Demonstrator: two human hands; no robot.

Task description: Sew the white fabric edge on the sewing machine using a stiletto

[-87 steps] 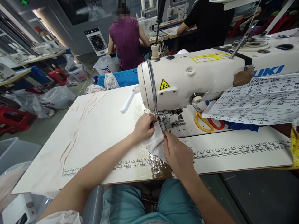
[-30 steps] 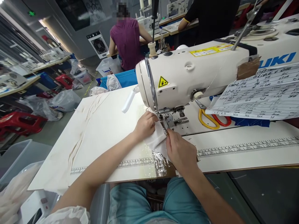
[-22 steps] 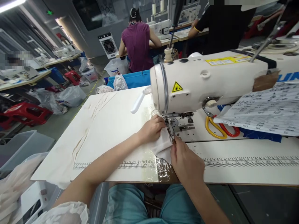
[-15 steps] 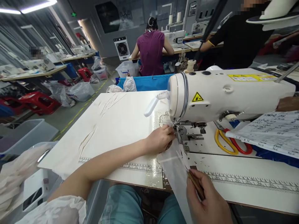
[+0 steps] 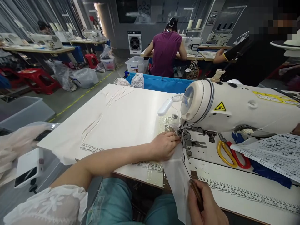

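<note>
My left hand point(image 5: 165, 146) lies just in front of the needle area of a white sewing machine point(image 5: 199, 100), its fingers pressed together on a strip of thin white fabric point(image 5: 174, 175). The fabric runs from under the presser foot point(image 5: 181, 130) down over the table's front edge towards my lap. In my right hand point(image 5: 206, 203) is an awl point(image 5: 196, 191) with a brown wooden handle. The awl's thin metal tip points up and left over the fabric. Whether my right fingers also grip the fabric's edge is hidden.
Scissors point(image 5: 226, 154) with yellow and red handles lie right of the needle plate, beside written paper sheets point(image 5: 272, 153). Narrow fabric scraps point(image 5: 92, 128) rest on the white table point(image 5: 131, 115). A power bank point(image 5: 30, 167) is at the left. A co-worker point(image 5: 165, 51) sits ahead.
The view has tilted, so the machine sits lower and further right. My left fingers are slightly further from the needle. The awl stays in my right hand.
</note>
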